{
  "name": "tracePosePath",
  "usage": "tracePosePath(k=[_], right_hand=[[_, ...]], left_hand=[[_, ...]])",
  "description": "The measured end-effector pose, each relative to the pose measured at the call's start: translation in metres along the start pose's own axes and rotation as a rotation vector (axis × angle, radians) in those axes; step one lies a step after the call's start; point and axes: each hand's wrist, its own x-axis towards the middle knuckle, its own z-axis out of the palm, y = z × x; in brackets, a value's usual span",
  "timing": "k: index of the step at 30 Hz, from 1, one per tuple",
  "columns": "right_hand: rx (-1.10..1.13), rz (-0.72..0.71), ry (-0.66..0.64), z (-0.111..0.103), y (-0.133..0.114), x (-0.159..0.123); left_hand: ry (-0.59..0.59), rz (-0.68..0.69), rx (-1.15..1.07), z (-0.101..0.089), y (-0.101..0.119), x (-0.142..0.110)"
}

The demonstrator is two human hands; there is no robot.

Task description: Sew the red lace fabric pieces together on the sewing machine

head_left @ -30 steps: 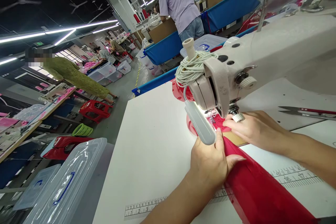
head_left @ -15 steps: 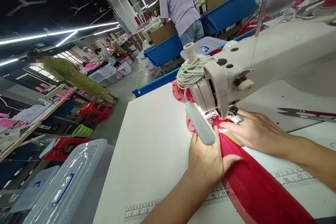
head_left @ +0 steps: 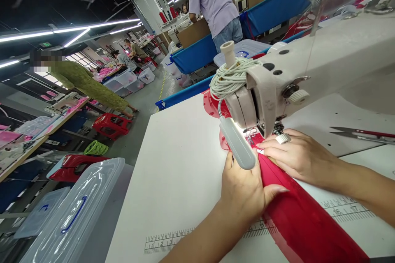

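Note:
A long strip of red fabric (head_left: 308,209) runs from the table's front edge up to the needle area (head_left: 251,133) of a white sewing machine (head_left: 345,57). My left hand (head_left: 242,191) lies on the strip's left edge, thumb stretched across the cloth and fingers spread, partly hidden behind the grey lamp (head_left: 239,144). Just right of the needle, my right hand (head_left: 299,156) has its fingers together at the fabric's edge; its thumb is out of sight. A small tan piece shows beneath its fingers. More red fabric (head_left: 212,104) lies behind the machine head.
Scissors (head_left: 364,133) rest right of my right hand. A printed ruler scale (head_left: 166,241) crosses the white table (head_left: 173,164). Lidded clear bins (head_left: 77,213) and red stools (head_left: 111,127) stand to the left. Other people (head_left: 212,4) are farther off.
My right hand's fingers have drawn slightly closer to the fabric edge, covering more of the tan piece. The left hand stays nearly in place; the view has shifted slightly.

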Motion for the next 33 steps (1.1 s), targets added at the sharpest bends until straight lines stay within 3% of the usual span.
tracePosePath(k=[26,29,33], right_hand=[[0.047,0.07,-0.011,0.007,0.006,0.001],[0.042,0.054,0.005,0.007,0.007,0.003],[0.059,0.021,0.046,0.008,0.011,0.003]], left_hand=[[-0.149,-0.026,0.118,-0.001,0.005,-0.004],[-0.102,-0.033,0.063,-0.002,-0.005,0.001],[-0.009,-0.184,-0.048,-0.002,-0.04,0.022]])
